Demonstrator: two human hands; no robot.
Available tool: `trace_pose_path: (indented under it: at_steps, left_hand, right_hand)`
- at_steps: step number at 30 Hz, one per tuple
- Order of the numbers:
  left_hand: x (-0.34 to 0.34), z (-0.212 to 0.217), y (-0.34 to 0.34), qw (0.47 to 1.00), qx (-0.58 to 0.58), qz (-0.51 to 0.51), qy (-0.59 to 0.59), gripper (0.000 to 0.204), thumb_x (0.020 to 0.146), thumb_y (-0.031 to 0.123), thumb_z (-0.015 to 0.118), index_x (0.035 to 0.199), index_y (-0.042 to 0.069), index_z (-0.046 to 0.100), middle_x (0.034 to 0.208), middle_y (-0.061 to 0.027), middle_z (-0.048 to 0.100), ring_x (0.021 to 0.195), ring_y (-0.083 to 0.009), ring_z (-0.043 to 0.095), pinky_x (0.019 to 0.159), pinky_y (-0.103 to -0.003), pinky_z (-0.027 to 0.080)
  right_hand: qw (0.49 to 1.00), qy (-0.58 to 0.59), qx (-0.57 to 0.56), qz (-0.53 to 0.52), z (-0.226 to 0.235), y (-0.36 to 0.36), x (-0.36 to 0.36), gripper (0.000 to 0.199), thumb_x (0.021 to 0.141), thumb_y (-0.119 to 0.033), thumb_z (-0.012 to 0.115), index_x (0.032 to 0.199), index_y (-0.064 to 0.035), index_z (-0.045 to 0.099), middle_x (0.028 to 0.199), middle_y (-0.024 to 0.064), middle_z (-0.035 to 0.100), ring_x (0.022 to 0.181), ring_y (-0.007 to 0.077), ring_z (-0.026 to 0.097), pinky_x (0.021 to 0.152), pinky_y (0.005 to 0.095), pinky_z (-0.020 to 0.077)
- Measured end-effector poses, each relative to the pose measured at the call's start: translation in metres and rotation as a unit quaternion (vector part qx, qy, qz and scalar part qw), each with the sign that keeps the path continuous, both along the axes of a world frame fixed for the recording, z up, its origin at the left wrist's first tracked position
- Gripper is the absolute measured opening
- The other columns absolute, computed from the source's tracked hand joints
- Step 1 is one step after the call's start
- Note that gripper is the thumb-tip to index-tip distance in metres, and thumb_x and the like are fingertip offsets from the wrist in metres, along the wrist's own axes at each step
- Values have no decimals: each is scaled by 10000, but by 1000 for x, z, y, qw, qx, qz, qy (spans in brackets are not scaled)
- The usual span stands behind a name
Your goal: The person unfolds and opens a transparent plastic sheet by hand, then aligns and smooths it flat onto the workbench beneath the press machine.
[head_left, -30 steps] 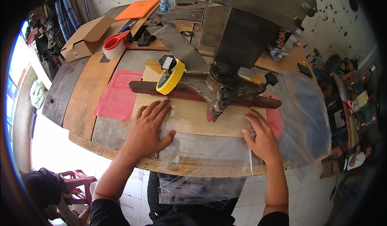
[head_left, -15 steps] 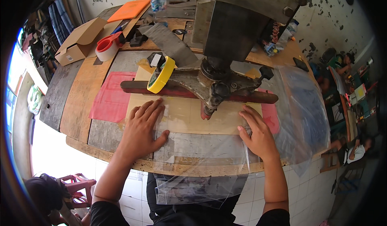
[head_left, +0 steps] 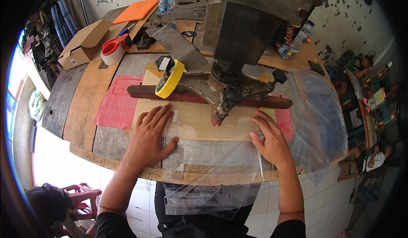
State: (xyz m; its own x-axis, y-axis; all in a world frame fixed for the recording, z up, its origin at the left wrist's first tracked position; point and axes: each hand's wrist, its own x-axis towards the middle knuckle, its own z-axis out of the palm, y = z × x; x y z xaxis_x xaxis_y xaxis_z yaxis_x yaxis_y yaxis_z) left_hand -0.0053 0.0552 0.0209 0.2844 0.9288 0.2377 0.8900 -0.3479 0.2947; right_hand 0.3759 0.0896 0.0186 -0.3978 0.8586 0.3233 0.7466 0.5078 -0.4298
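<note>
Left hand (head_left: pixel 148 136) and right hand (head_left: pixel 272 142) flat, fingers spread, grasping nothing, pinning clear plastic bag (head_left: pixel 212 161) smooth on wooden surface (head_left: pixel 80 106), bag's edge under red press bar (head_left: pixel 144 92); yellow tape roll (head_left: pixel 170 78) rests on bar.

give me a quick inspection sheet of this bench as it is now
surface: round patched wooden table, worn boards, a red sheet lying flat on it
job's things: clear plastic bag spread flat under a metal press, hanging over the near edge
clutter: yellow tape roll, red tape dispenser, cardboard box, orange folder, water bottle, heap of clear bags
grippers: left hand and right hand pressed flat on the bag
cables: nothing seen
surroundings: peeling wall, white tiled floor, red stool
</note>
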Motion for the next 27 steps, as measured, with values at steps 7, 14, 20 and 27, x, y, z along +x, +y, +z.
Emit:
trace_pose_path:
  at_steps: [7,14,20,27]
  left_hand:
    - [0,3,-2,1000,4,-3,-11,725,876,359,731,1483,-4,573,1637,-155,507,1511,-345,450,1239,-502,327]
    - [-5,-5,-6,999,27,-14,-13,713,888,348,734,1475,-25,576,1632,-154,513,1508,-343,458,1234,-494,341]
    - [-13,-6,-20,998,13,-11,-68,589,929,301,725,1433,10,637,1588,-153,566,1499,-342,485,1236,-489,369]
    - [-17,-13,-62,991,38,29,-128,448,917,220,752,1317,22,715,1506,-156,640,1455,-350,542,1221,-495,391]
  right_hand:
    - [1000,-2,5,3,2,-1,0,426,958,-162,733,1329,25,640,1488,260,584,1355,445,592,1113,484,522]
    - [1000,-13,26,1,-4,-8,5,455,983,-214,736,1362,20,642,1506,248,590,1378,407,599,1110,454,533]
    - [999,-3,39,-3,-5,-30,14,496,999,-232,740,1416,16,639,1495,206,624,1403,379,591,1134,443,513]
    - [992,94,51,-60,-14,-61,15,415,1010,-204,728,1378,-16,685,1440,174,680,1336,367,641,1129,443,490]
